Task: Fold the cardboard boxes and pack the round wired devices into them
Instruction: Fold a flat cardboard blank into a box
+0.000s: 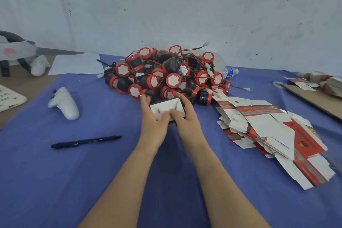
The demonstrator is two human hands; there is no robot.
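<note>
Box: half-folded cardboard box (167, 108) mid-tabletop, just before the device pile (166, 74).
Hands: left hand (152, 119) and right hand (187, 118) both grasp it — thumbs pressing flaps.
Risk: a flap may spring open — thin card creases easily.

We see a small packing workshop: a blue-clothed bench (55, 172), a device heap (166, 74), flat cartons (268, 135), a bare stained wall (166, 5).
</note>
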